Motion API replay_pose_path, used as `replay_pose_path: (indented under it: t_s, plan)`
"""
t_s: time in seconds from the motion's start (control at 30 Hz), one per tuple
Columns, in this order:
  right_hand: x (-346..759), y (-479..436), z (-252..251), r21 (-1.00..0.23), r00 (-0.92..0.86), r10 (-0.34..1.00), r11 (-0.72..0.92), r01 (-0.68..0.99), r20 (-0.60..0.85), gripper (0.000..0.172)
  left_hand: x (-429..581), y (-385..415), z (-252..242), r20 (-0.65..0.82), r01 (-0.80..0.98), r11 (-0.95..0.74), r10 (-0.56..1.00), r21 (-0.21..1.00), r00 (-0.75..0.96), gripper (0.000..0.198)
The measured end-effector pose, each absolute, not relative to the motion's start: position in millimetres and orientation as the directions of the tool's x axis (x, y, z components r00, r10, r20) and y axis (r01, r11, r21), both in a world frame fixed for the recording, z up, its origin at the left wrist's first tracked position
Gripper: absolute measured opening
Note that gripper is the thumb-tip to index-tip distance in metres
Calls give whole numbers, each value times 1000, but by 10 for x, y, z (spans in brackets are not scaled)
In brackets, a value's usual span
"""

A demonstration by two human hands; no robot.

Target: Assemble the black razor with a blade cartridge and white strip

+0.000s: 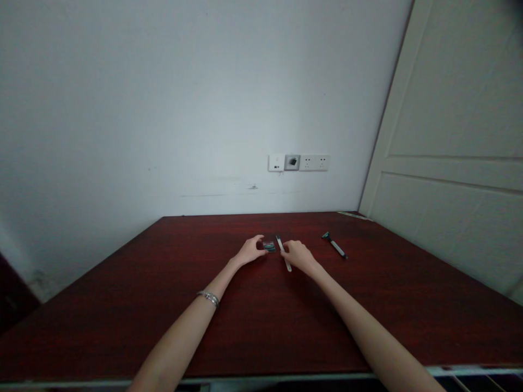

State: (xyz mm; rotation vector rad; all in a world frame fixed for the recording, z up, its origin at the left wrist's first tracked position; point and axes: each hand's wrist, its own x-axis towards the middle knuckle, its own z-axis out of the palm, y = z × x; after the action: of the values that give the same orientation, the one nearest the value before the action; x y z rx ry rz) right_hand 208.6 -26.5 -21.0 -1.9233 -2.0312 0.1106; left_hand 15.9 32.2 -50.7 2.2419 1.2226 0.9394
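On the dark red tabletop (245, 326), my left hand (248, 251) curves its thumb and forefinger around the left end of a small clear case (268, 246). Greenish pieces show inside the case, too small to make out. Just to its right, my right hand (299, 255) has its thumb and fingers on a slim light-grey stick with a dark tip, like a razor handle (288, 266). This handle lies at a slant, its dark end pointing away from me. Farther right, a razor (337, 248) with a dark head and light handle lies untouched.
A pale wall rises behind the table, with a row of sockets (314, 162) low on it. At the right stands a white panelled door (453, 163). A thin light strip (354, 216) lies along the table's back right edge.
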Motion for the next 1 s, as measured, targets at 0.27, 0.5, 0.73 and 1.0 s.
replay_pose_path:
  t_s: [0.27,0.5,0.73,1.0]
  plan:
    - [3151,-173,-32,-312,411,857,-316,896,311,33,80,472,-536,443,530,-470,877,706,186,33]
    - [3460,-136,-228,-282,542,822,-486,827,172,41,-14,565,-490,452,458,-421,891,783,46,21]
    - [3492,-76,-283,-278,537,833,-488,827,135,34,-66,546,-460,429,451,-395,903,801,30,23]
    - [3561,-42,-299,-384,541,818,-444,810,195,35,-97,577,-435,410,404,-372,912,835,-6,22]
